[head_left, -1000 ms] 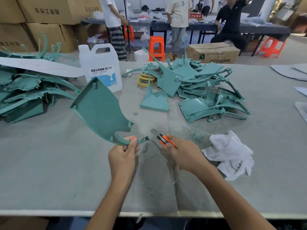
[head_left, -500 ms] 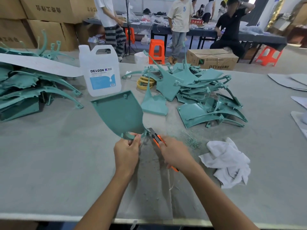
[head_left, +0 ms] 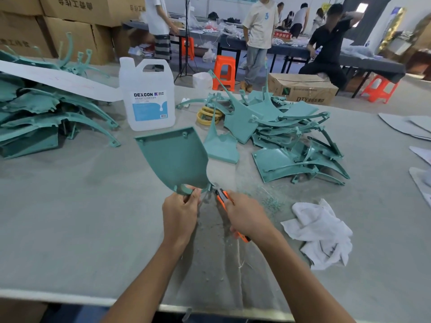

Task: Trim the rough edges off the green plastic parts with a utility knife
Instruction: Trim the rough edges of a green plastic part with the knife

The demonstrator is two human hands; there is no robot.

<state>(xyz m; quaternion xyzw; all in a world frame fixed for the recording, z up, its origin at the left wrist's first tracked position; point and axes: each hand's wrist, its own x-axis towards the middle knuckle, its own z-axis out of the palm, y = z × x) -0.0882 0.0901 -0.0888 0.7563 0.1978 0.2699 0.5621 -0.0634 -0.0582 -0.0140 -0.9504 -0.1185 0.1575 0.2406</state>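
Right at the centre, the left hand (head_left: 179,210) pinches the narrow curved tab at the near end of a green plastic part (head_left: 175,159). Thumb and fingers curl round the tab so the broad panel stands up off the table and leans toward the far left, which leaves its right-hand edge open to the blade. The right hand (head_left: 245,215) is wrapped tight round an orange utility knife (head_left: 221,195), its butt showing below the palm. The blade tip sits at the part's lower right corner, seemingly touching it, just beside the left thumb; gripping close to the blade looks chosen for control on a shaving cut. Green shavings (head_left: 270,201) lie scattered on the grey table (head_left: 70,217) just right of the knife, so the trimming seems kept over one spot. A crumpled white rag (head_left: 321,231) lies further right, near enough for wiping. Beyond the hands a loose part (head_left: 221,148) lies flat, with a heap of green parts (head_left: 291,136) to its right. A second stack (head_left: 35,113) sits at the far left, probably kept apart as done and undone, though I cannot tell which is which. A white Dexcon jug (head_left: 147,96) stands between the piles, with yellow rings (head_left: 207,115) beside it.
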